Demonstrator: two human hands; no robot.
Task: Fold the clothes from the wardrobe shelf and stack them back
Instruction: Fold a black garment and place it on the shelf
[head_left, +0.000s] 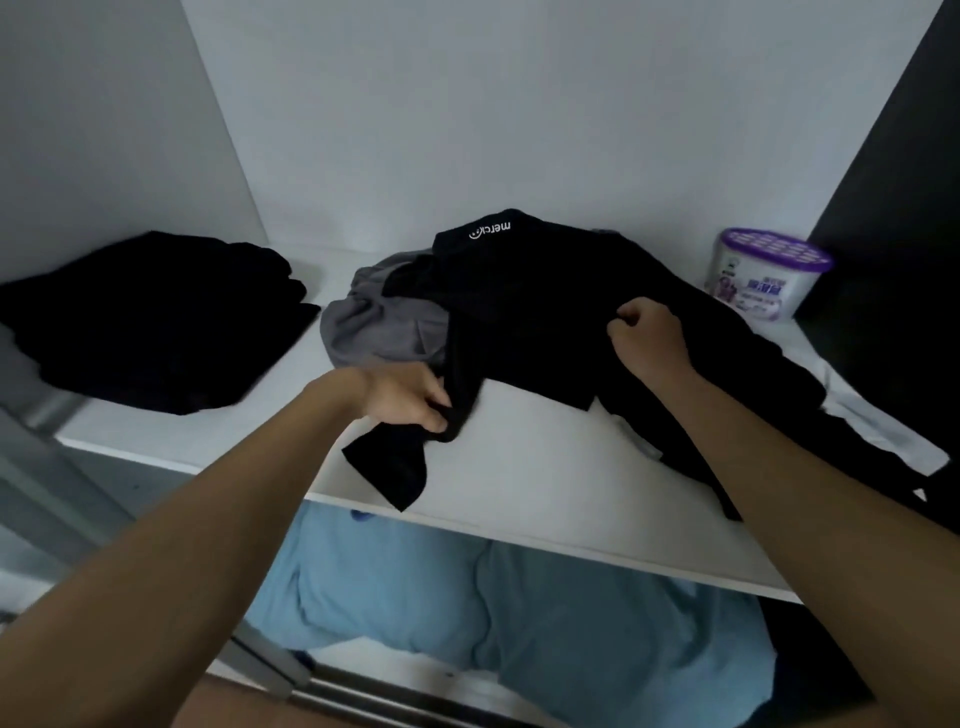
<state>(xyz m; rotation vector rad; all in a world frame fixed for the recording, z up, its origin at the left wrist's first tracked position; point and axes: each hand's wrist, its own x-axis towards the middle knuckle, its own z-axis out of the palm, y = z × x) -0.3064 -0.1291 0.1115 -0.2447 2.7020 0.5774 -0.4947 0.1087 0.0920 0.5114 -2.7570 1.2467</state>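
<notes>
Gripping black garment (530, 306) on shelf (545, 467): left hand (402, 392) fingers (434, 402) clamped on sleeve (395, 467), right hand (649, 338) fingers clamped on torso fabric.

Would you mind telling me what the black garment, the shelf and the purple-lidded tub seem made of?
Black garment: soft matte fabric, perhaps a cotton or synthetic knit; it creases and drapes where the left hand and right hand grip it. Shelf: smooth white board, probably laminate, with a square front edge. Tub: likely plastic, with a glossy printed label and a gridded purple lid.
</notes>
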